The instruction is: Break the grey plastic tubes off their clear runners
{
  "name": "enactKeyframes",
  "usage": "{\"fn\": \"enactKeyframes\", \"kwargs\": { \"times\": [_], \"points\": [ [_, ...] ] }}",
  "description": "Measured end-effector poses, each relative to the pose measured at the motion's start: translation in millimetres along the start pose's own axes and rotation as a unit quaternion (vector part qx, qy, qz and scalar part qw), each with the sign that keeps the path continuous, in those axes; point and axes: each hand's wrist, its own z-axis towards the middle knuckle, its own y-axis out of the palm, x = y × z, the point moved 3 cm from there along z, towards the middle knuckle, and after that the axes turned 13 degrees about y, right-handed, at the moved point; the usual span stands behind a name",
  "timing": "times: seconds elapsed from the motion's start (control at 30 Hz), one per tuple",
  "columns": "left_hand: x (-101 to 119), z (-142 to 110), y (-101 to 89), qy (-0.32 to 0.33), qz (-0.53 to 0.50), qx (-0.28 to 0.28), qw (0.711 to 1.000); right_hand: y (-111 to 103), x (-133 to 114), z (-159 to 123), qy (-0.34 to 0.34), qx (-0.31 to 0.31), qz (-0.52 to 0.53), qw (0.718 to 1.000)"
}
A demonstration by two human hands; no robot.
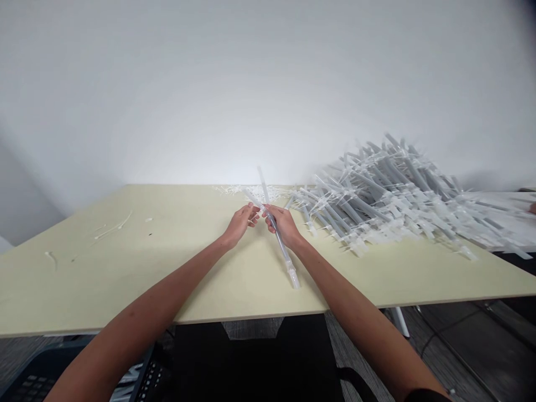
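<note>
My right hand [285,224] is closed around a long clear plastic tube [280,241] that slants from behind the hand down toward the table's near edge, ending in a wider clear tip. My left hand [242,221] pinches a second thin clear strip [252,197] at the point where it meets the tube, fingertips pressed together against my right hand. Both hands hover just above the pale yellow table [125,262], near its middle.
A big heap of grey and clear plastic tubes [389,195] covers the table's right part. Small white plastic scraps [238,191] lie along the far edge. A dark crate [46,374] sits below the table at left. A white wall stands behind.
</note>
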Motion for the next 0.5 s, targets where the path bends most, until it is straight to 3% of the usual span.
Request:
{"fn": "enactKeyframes", "kwargs": {
  "times": [0.13,0.27,0.5],
  "points": [
    [-9,3,-18.8,-0.019,0.089,0.072,0.993,-5,1,2,0.025,0.017,0.032,0.999],
    [-19,9,-36.3,-0.054,0.151,0.103,0.982,-8,1,2,0.042,0.009,0.071,0.997],
    [-20,14,-38.0,-0.029,0.089,0.080,0.992,-8,1,2,0.049,0.002,0.080,0.996]
  ]
}}
